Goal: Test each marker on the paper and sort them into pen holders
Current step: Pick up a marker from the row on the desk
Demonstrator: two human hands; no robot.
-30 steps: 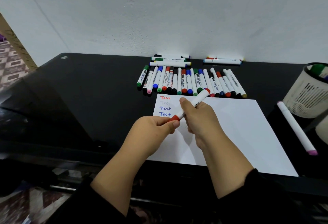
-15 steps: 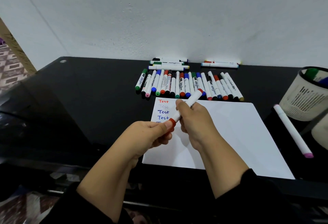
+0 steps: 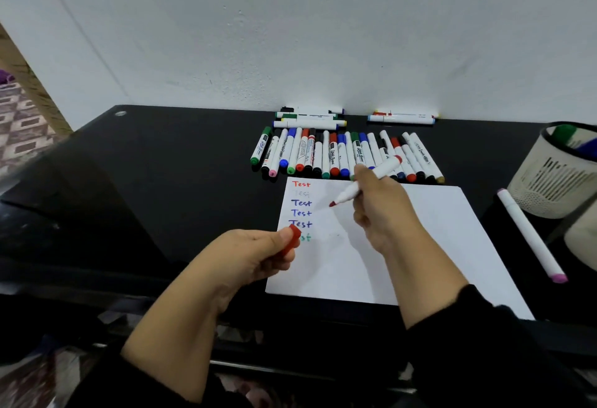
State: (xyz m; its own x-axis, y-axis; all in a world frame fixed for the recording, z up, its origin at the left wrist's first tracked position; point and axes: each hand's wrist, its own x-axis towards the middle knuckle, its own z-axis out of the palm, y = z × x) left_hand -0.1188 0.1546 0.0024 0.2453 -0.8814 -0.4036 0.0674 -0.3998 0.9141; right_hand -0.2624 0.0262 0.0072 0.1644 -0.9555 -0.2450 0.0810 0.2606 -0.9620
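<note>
Risks, left to right: red cap (image 3: 292,239), small smooth plastic, pinched at fingertips of left hand (image 3: 248,255) just over near-left edge of paper (image 3: 429,246); liable to slip and roll on glossy black desk (image 3: 145,181). Exposed felt tip of red marker (image 3: 365,181), gripped pen-fashion in curled fingers of right hand (image 3: 381,213), hovering above sheet beside column of "Test" words; liable to smear them or mark skin if dropped low. Row of untested markers (image 3: 342,155), round white barrels with coloured caps, lying touching beyond paper; easily nudged and set rolling. Pink-capped marker (image 3: 529,234), slim cylinder, loose near desk's right edge; possible roll-off. Slotted cream pen holder (image 3: 555,175), lightweight-looking, at far right, already holding markers; tipping possible on careless drop.
</note>
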